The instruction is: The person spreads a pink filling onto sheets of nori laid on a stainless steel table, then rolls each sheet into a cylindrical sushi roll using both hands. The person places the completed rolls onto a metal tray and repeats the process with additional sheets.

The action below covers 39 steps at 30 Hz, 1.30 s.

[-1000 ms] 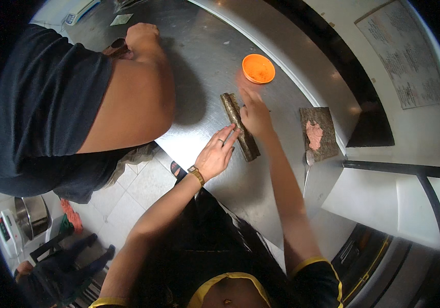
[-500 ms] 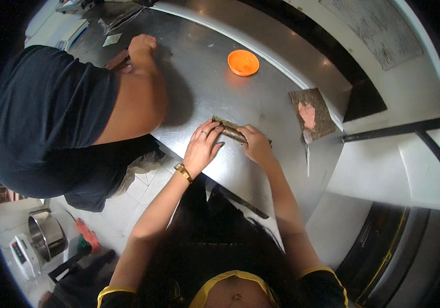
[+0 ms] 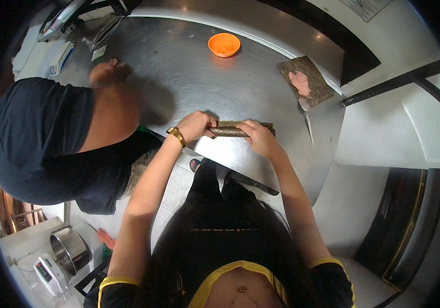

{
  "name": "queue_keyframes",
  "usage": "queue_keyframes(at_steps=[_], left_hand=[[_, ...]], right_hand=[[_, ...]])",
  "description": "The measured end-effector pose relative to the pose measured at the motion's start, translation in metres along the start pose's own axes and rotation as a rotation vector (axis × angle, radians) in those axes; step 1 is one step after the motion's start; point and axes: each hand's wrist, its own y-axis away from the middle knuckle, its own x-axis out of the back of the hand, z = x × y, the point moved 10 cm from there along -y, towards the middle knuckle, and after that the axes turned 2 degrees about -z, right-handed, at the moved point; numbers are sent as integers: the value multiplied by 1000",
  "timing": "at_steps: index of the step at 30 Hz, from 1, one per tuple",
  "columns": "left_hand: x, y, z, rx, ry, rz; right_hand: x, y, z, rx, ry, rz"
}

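Note:
On the steel table lies a partly rolled dark green seaweed sheet [image 3: 227, 132], its free edge showing along the far side. My left hand [image 3: 195, 126] has curled fingers gripping the left end of the roll. Over its right part bend the fingers of my right hand [image 3: 259, 138], holding it from above. Farther right rests a flat seaweed sheet [image 3: 318, 78] with pink paste [image 3: 299, 83] spread on its middle. A spoon or spatula [image 3: 310, 127] lies against that sheet's near edge, its thin handle pointing toward me.
An orange bowl [image 3: 224, 45] stands toward the back of the steel table [image 3: 189, 77]. At the left a co-worker in a dark shirt [image 3: 40, 118] leans over the table, a hand near another dark sheet. Scales [image 3: 51, 274] and a metal pot [image 3: 70, 250] stand low at the left.
My left hand has shifted to the roll's left end, its fingers now curled instead of lying along it. The roll lies straighter across. The view has tilted, and the co-worker's arm has shifted.

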Motion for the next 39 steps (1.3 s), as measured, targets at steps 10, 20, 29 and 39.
queue_keyframes(at_steps=[10, 20, 29, 39], left_hand=[[1, -13, 2, -19, 29, -41], [22, 11, 43, -81, -149, 185], [8, -5, 37, -108, -243, 154], [22, -11, 47, -162, -206, 146]], right_hand=[[6, 3, -29, 138, 184, 63], [-6, -1, -23, 92, 230, 103], [-4, -4, -20, 69, 230, 159], [-1, -3, -16, 107, 293, 177]])
